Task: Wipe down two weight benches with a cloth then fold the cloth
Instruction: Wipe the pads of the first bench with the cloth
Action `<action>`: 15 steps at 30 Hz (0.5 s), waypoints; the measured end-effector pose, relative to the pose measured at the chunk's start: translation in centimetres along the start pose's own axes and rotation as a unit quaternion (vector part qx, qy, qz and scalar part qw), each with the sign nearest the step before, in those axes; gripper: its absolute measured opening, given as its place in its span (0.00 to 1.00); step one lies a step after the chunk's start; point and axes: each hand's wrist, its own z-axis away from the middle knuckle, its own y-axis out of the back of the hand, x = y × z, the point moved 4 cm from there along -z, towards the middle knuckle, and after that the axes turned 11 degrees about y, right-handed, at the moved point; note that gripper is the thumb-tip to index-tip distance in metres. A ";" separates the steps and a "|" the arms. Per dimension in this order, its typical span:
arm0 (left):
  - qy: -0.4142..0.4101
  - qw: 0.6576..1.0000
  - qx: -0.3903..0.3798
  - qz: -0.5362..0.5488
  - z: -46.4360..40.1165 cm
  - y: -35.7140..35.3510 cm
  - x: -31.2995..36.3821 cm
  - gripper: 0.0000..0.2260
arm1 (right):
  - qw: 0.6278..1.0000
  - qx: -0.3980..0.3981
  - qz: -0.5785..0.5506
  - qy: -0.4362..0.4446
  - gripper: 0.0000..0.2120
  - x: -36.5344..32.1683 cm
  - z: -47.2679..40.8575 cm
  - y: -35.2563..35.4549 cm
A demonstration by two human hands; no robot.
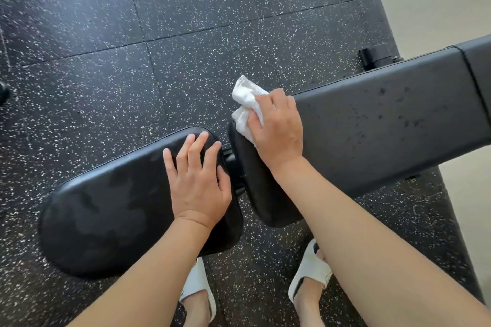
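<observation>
Right grip (276,127) clutches cloth (245,103) on bench (372,119); left grip (198,180) rests flat.

Single head-worn wide-angle view, looking steeply down and slightly forward from standing height. Close over the bench (372,119), both forearms entering from the bottom edge, feet at bottom centre. Speckled floor (186,21) fills the top; edges curve. No second view to overlap.
</observation>
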 end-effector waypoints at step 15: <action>-0.003 0.999 0.013 -0.039 0.2 -0.2 0.2 0.22 | 0.971 -0.094 -0.103 0.193 0.15 2.4 9.2 3.2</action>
